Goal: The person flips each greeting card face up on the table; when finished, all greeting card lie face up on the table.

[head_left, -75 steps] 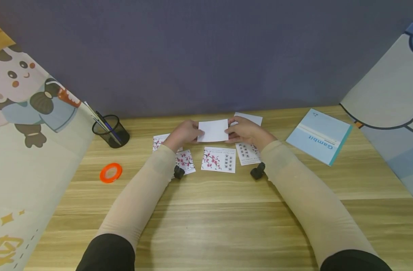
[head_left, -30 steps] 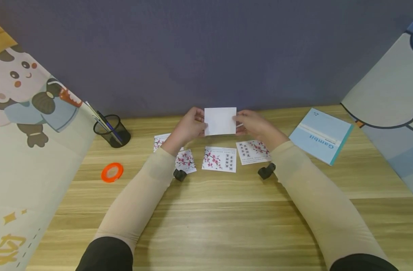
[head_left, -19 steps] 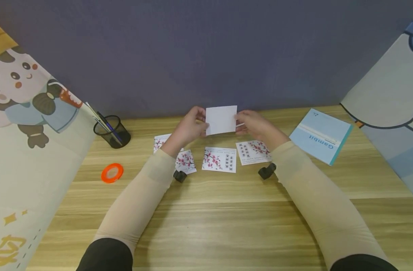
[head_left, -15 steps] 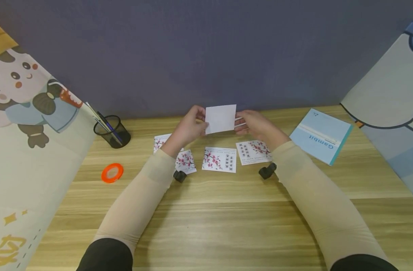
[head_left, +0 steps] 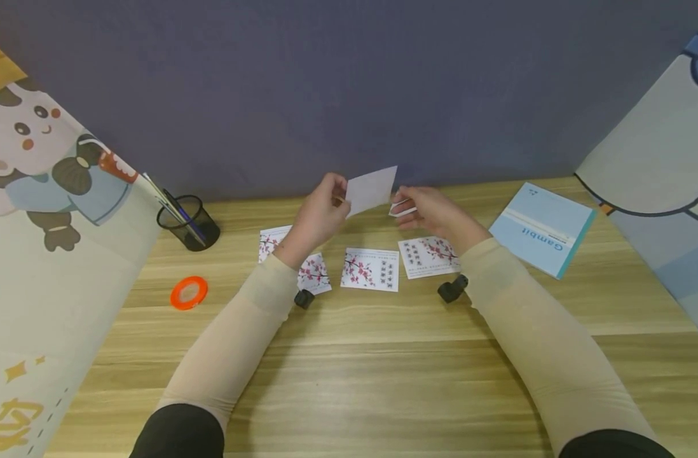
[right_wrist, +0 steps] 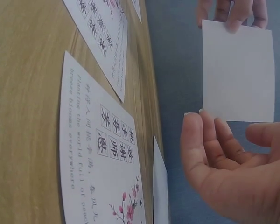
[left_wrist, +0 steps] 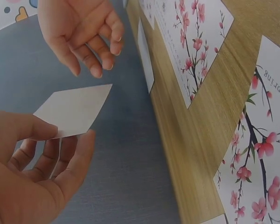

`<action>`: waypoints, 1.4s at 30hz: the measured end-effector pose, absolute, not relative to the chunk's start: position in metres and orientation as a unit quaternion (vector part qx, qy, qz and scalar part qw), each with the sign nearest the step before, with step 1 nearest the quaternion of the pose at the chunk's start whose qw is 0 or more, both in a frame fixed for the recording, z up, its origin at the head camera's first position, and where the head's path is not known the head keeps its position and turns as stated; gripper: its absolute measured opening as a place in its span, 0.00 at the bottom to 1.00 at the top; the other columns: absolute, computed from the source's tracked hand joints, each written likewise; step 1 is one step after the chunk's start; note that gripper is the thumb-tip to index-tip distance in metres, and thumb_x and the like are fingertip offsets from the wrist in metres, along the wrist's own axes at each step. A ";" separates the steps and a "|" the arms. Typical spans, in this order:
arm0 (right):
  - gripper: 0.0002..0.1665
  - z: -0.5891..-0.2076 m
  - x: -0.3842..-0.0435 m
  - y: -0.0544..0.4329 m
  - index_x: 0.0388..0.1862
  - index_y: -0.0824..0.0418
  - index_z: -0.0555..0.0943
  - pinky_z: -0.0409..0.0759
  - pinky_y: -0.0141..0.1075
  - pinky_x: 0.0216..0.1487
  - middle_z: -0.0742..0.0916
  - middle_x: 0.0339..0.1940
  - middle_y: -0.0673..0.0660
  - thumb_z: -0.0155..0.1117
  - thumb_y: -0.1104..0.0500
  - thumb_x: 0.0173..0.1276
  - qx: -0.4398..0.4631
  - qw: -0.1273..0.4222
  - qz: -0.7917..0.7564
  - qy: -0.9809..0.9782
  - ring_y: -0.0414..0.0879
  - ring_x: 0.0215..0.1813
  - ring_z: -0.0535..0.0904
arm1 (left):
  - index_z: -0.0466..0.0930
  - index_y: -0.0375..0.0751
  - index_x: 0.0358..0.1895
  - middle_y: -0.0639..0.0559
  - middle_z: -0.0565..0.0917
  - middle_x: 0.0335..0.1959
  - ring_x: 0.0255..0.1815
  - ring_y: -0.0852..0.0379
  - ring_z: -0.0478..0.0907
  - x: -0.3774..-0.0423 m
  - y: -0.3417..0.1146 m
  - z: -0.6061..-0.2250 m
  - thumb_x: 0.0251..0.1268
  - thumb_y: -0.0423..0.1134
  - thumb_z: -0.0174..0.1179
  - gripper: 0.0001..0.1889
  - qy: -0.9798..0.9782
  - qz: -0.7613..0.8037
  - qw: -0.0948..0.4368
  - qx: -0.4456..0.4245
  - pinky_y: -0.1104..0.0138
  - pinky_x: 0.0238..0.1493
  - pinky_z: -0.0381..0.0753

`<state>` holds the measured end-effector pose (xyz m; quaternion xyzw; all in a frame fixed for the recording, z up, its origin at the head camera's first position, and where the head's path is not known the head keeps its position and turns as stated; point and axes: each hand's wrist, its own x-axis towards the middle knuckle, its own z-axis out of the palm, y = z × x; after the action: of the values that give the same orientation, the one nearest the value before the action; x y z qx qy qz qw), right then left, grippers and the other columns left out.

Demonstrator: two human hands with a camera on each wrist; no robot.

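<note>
My left hand (head_left: 320, 213) pinches a plain white card (head_left: 370, 191) by its left edge, thumb on the near face, and holds it raised and tilted above the back of the table. In the right wrist view the card's blank face (right_wrist: 238, 72) shows. My right hand (head_left: 435, 215) hovers just right of the card with fingers loosely bent and touching nothing, as the left wrist view shows of that right hand (left_wrist: 86, 35). Another white card (head_left: 403, 208) lies behind its fingers, mostly hidden. Blossom-printed cards lie in front: a middle card (head_left: 370, 270) and a right card (head_left: 429, 257).
Two more blossom cards, one nearer (head_left: 314, 273) and one farther back (head_left: 271, 240), lie partly under the left forearm. A black mesh pen holder (head_left: 189, 222) and an orange tape roll (head_left: 189, 292) stand left. A blue Gambit booklet (head_left: 543, 230) lies right; a dark partition (head_left: 349, 95) rises behind.
Both hands first held the white card and lifted it back and to the right. The right hand then let go; the left hand now tilts the card, its right end higher.
</note>
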<state>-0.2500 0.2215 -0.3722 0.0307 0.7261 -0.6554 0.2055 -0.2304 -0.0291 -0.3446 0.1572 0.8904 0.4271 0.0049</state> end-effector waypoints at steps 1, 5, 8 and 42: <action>0.32 -0.372 -0.250 0.222 0.73 0.71 0.69 0.80 0.54 0.75 0.80 0.58 0.61 0.37 0.45 0.91 0.030 0.207 -0.656 0.725 0.58 0.59 0.82 | 0.69 0.42 0.62 0.43 0.82 0.60 0.60 0.45 0.83 -0.230 -0.029 -0.345 0.78 0.33 0.57 0.15 0.891 0.426 0.001 0.159 0.55 0.59 0.87; 0.35 -0.370 -0.248 0.222 0.73 0.72 0.68 0.80 0.54 0.75 0.81 0.57 0.61 0.37 0.43 0.91 0.028 0.212 -0.659 0.721 0.57 0.58 0.82 | 0.70 0.41 0.61 0.43 0.83 0.58 0.58 0.47 0.83 -0.228 -0.027 -0.345 0.79 0.34 0.56 0.13 0.892 0.420 -0.015 0.169 0.57 0.54 0.89; 0.34 -0.368 -0.247 0.221 0.72 0.71 0.68 0.81 0.54 0.74 0.81 0.56 0.60 0.37 0.42 0.91 0.025 0.216 -0.662 0.717 0.54 0.53 0.83 | 0.70 0.40 0.60 0.42 0.84 0.57 0.56 0.47 0.83 -0.227 -0.026 -0.345 0.79 0.34 0.56 0.12 0.892 0.412 -0.030 0.182 0.58 0.51 0.90; 0.30 -0.365 -0.251 0.226 0.74 0.63 0.66 0.90 0.35 0.41 0.89 0.38 0.55 0.49 0.44 0.88 0.031 0.223 -0.748 0.624 0.46 0.36 0.87 | 0.77 0.36 0.48 0.44 0.81 0.48 0.51 0.46 0.77 -0.218 -0.028 -0.356 0.67 0.25 0.61 0.10 0.875 0.207 -0.218 0.380 0.60 0.60 0.82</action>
<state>-0.2511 0.2261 -0.3652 0.0305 0.6245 -0.7479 0.2229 -0.2182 -0.0276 -0.3560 0.3800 0.8748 0.2066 -0.2183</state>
